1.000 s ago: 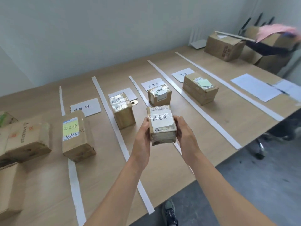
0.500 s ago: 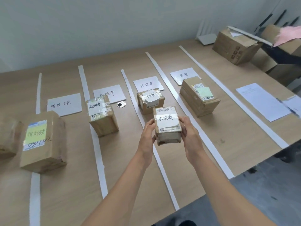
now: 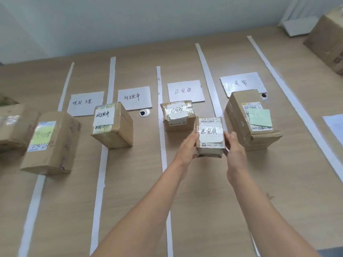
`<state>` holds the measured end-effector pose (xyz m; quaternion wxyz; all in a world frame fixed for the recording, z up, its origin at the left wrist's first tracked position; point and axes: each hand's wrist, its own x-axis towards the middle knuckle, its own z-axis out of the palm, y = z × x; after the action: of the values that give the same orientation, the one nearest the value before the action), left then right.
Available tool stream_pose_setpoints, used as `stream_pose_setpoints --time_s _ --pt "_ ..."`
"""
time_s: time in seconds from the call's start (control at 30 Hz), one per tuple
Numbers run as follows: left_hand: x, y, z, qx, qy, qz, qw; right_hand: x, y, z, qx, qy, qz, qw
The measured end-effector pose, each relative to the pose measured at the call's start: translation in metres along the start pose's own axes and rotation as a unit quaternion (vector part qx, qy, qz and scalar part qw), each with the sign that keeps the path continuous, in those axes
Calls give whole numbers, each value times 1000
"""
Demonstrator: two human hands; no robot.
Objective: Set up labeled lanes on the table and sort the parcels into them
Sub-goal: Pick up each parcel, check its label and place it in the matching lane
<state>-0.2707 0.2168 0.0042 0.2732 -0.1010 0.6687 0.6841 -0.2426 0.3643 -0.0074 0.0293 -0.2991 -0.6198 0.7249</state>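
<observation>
I held the small parcel [image 3: 210, 136] between both palms, left hand [image 3: 187, 147] and right hand [image 3: 234, 148] clamped on its sides. Compared with half a second before, it had moved forward, now just right of and slightly nearer me than the taped parcel [image 3: 177, 115] in the third lane, overlapping the white strip [image 3: 207, 78] to that parcel's right. Beyond that parcel lay the lane card [image 3: 185, 90]; right of it, past the strip, the green-note parcel [image 3: 252, 119].

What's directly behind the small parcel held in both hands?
Behind the held parcel sits another small parcel, then the lane card. The held one hides that parcel's near right corner.
</observation>
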Motion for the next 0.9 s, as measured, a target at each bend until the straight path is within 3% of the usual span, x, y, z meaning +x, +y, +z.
stream_pose_setpoints --time_s 0.37,0.9 --pt "91 2 46 -34 142 -32 989 111 -7 5 -59 -32 36 997" --pt "119 -4 68 -119 157 1 980 156 5 8 -57 -76 48 994"
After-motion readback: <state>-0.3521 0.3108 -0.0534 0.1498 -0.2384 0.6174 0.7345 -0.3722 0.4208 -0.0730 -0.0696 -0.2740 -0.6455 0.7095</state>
